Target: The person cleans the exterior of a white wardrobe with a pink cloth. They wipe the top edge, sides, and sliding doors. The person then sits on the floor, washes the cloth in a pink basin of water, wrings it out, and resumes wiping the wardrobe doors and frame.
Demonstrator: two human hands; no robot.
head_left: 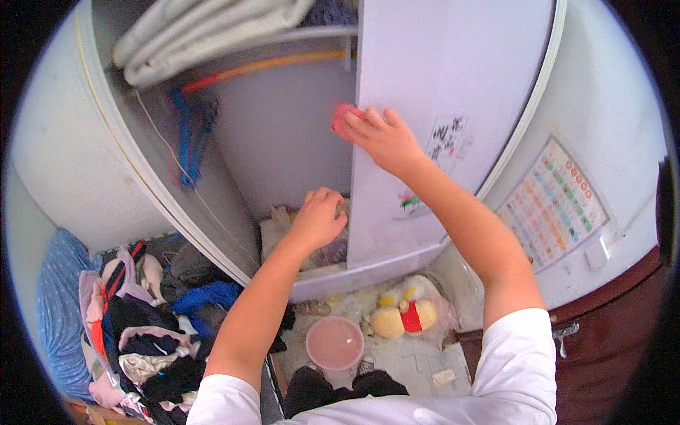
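Observation:
My right hand grips a red cloth at the left edge of a white sliding wardrobe door, its fingers bent over the cloth. Lower and to the left, my left hand is held in front of the wardrobe's open part, fingers loosely curled and apart, with nothing seen in it. Inside the wardrobe, an orange hanging rail carries blue hangers at its left end. Folded pale bedding lies on the shelf above. A pink basin of liquid stands on the floor by my feet.
A heap of clothes lies at the lower left. Soft toys are on the floor right of the basin. A thin cord hangs inside the wardrobe. A picture chart is on the right wall, above a dark red door.

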